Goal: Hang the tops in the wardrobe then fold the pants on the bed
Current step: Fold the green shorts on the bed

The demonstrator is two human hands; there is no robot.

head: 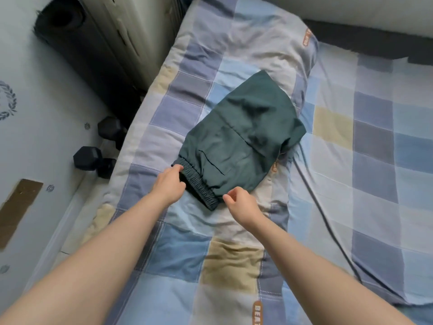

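Your dark green folded pants (241,139) lay on the checked blue, grey and beige quilt (210,252) that was spread along the near side of the bed, with their gathered elastic waistband (199,184) turned toward you. Your left hand (169,184) touched the left end of that waistband, its fingers curled at the band's edge; whether they truly pinched the cloth could not be made out. Your right hand (240,202) hovered just beside the waistband's right corner, fingers loosely curled and holding nothing, thumb and forefinger a little apart. The pants sat between and just beyond both hands, folded into a short bundle with one corner tucked under on the right.

To the right of the quilt lay the matching checked bed sheet (375,160), and a thin dark cable (328,221) ran across it near the quilt's edge. On the pale floor to the left stood two black hexagonal dumbbells (98,146) close against the bed. Behind them a rolled black mat (77,43) leaned near a white radiator (136,26). A brown strip of tape (18,209) was stuck to the floor.
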